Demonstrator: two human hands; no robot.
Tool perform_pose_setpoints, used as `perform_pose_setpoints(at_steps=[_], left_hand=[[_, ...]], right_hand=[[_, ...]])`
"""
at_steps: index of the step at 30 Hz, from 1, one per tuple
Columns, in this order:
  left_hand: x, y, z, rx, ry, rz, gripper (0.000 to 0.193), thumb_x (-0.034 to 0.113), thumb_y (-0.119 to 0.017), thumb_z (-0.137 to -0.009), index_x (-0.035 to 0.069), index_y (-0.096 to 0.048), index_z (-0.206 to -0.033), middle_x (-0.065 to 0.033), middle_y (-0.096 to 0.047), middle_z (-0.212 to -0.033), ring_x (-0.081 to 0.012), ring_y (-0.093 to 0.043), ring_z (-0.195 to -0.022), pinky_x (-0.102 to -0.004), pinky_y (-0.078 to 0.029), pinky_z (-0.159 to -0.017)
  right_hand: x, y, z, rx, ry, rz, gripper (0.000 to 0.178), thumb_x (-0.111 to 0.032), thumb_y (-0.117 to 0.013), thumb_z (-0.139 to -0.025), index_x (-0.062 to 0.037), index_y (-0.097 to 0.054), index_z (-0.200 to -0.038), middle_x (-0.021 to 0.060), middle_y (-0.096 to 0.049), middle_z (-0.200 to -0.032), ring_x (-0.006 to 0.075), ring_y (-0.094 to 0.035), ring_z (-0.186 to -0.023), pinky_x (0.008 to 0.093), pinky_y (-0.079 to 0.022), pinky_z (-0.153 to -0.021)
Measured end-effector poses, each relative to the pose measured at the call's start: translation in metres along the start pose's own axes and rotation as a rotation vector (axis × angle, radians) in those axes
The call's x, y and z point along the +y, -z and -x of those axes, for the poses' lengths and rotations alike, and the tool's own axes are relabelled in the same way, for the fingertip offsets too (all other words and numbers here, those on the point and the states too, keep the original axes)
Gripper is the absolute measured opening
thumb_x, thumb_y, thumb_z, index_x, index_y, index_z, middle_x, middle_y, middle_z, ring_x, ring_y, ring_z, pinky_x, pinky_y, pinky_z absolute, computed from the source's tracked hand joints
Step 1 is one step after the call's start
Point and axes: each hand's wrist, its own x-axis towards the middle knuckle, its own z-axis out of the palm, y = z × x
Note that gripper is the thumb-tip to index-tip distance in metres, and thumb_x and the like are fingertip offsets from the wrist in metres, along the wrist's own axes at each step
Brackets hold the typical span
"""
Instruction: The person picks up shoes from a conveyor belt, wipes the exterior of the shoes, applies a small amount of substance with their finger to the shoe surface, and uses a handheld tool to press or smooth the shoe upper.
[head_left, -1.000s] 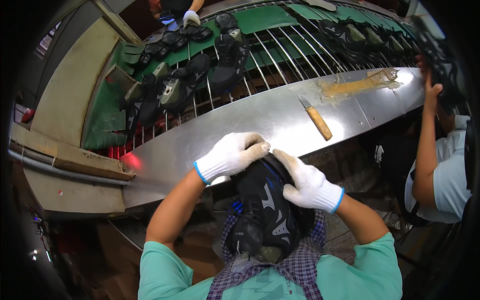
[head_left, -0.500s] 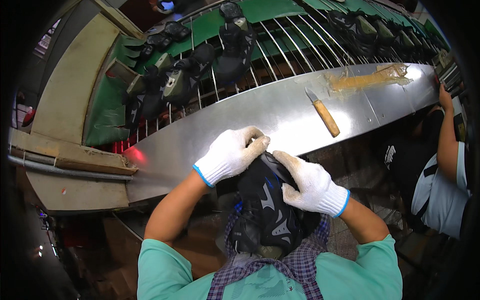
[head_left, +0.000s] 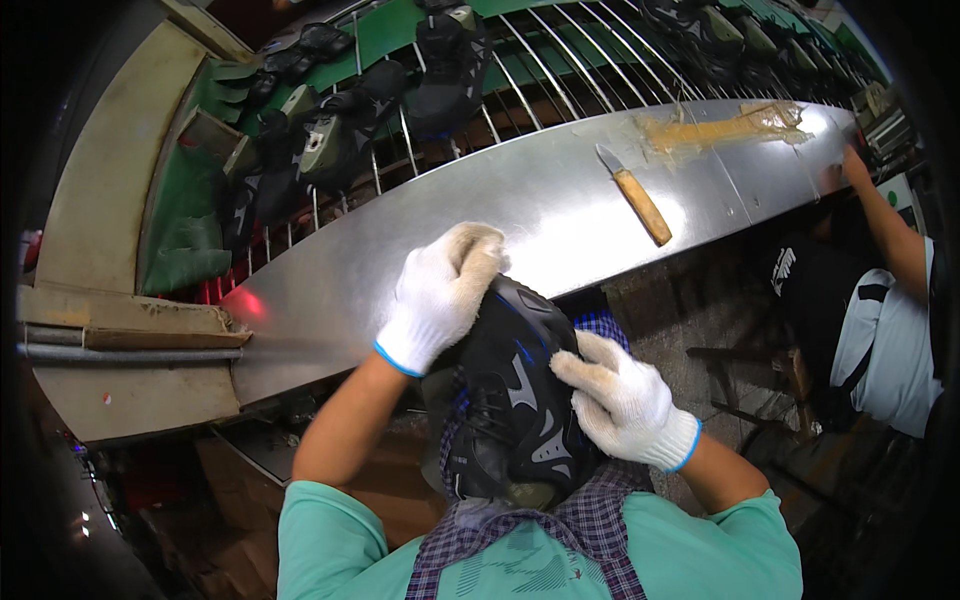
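A black sports shoe (head_left: 522,385) with grey and blue trim stands toe-up against my apron, its lower end near my lap. My left hand (head_left: 440,290), in a white knit glove with a blue cuff, is closed at the toe end; its fingertips are partly hidden. At the shoe's right side is my right hand (head_left: 625,400), gloved the same way. Its fingers are slightly apart, and the fingertips are close against the shoe's edge. A knife (head_left: 640,205) with a wooden handle lies on the metal ledge (head_left: 450,205) beyond my hands, blade pointing away.
Behind the ledge, several black shoes (head_left: 450,75) sit on a rack of metal rods (head_left: 530,75). Brown tape (head_left: 725,128) covers part of the ledge. A beige panel (head_left: 115,160) bounds the left. At right, another person's arm (head_left: 885,215) reaches toward the ledge's end.
My left hand and the shoe's toe have shifted left and up. My right hand has come down off the toe to the shoe's side, its fingers looser. The view has shifted slightly.
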Motion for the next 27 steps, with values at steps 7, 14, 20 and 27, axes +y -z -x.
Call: perform_pose_setpoints(at_steps=[7,14,20,27], left_hand=[[-0.058,-0.024,0.042,0.404,0.185,0.640,0.047,0.033,-0.044,-0.117,-0.005,-0.067,-0.133,-0.0185,-0.068,-0.136,-0.0256,-0.061,-0.130,-0.0374,-0.045,-0.115],[-0.018,-0.028,0.045,0.404,-0.030,0.604,0.050,0.032,-0.042,-0.118,-0.004,-0.054,-0.150,-0.0171,-0.062,-0.145,-0.0219,-0.058,-0.132,-0.0349,-0.043,-0.117],[-0.003,-0.005,0.077,0.453,-0.111,0.540,0.048,0.025,-0.038,-0.117,-0.010,-0.051,-0.147,-0.0194,-0.061,-0.143,-0.0221,-0.061,-0.126,-0.0358,-0.047,-0.113],[0.029,0.011,0.085,0.291,0.000,0.713,0.050,0.018,-0.056,-0.108,-0.009,-0.048,-0.150,-0.0147,-0.066,-0.122,-0.0155,-0.063,-0.112,-0.0313,-0.049,-0.107]], right_hand=[[0.010,0.025,-0.046,-0.056,0.138,-0.031,0.042,-0.009,-0.075,-0.091,-0.0077,-0.071,-0.133,0.0251,-0.063,-0.139,0.0379,-0.074,-0.114,0.0425,-0.062,-0.097],[-0.002,0.007,-0.151,-0.301,-0.074,-0.264,0.049,-0.030,-0.056,-0.112,-0.0004,-0.056,-0.151,0.0205,-0.064,-0.144,0.0311,-0.063,-0.135,0.0410,-0.046,-0.118],[-0.017,-0.003,-0.114,-0.385,0.004,-0.457,0.054,-0.031,-0.049,-0.115,0.0008,-0.047,-0.159,0.0216,-0.059,-0.152,0.0307,-0.054,-0.146,0.0413,-0.039,-0.124],[-0.037,0.026,-0.057,-0.326,-0.183,-0.268,0.087,-0.039,-0.077,-0.098,0.0023,-0.038,-0.163,0.0256,-0.054,-0.156,0.0373,-0.056,-0.143,0.0439,-0.043,-0.121]])
